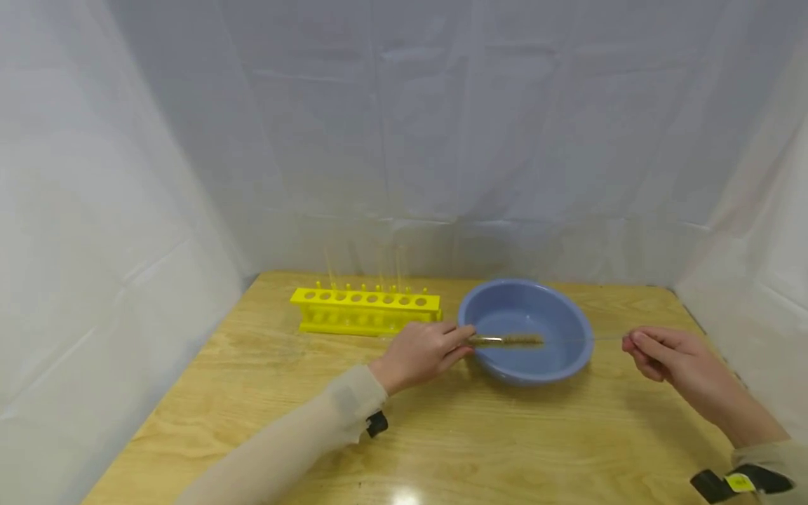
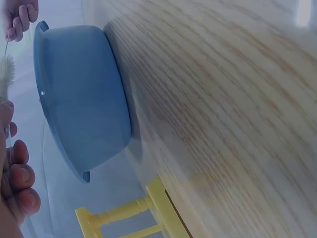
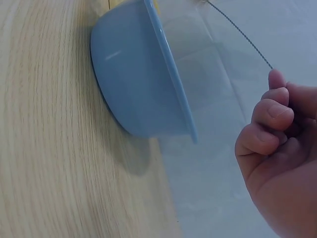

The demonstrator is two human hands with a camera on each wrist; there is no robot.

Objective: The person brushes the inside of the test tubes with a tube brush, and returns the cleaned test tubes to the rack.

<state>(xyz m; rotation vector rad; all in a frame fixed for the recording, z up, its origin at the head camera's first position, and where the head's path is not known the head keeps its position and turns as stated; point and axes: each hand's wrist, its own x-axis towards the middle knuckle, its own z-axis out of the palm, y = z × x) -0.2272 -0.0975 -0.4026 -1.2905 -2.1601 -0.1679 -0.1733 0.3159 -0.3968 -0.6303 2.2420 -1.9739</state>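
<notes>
My left hand (image 1: pixel 423 354) grips a clear glass test tube (image 1: pixel 482 339), lying level over the near left rim of the blue basin (image 1: pixel 536 375). A test tube brush (image 1: pixel 524 340) is in line with the tube, its bristles at the tube's right end. How far the bristles reach inside, I cannot tell. To the right of the basin, my right hand (image 1: pixel 678 368) pinches the far end of the brush's thin twisted wire handle (image 3: pixel 242 35) between thumb and fingers. The wire runs across above the basin. In the left wrist view pale bristles (image 2: pixel 6 74) show just beyond the left fingers.
A yellow test tube rack (image 1: pixel 366 299) stands left of the basin, with a few clear tubes (image 1: pixel 402 263) upright at its back. Everything is on a wooden table (image 1: pixel 473 449). White sheeting (image 1: pixel 416 140) encloses the back and both sides.
</notes>
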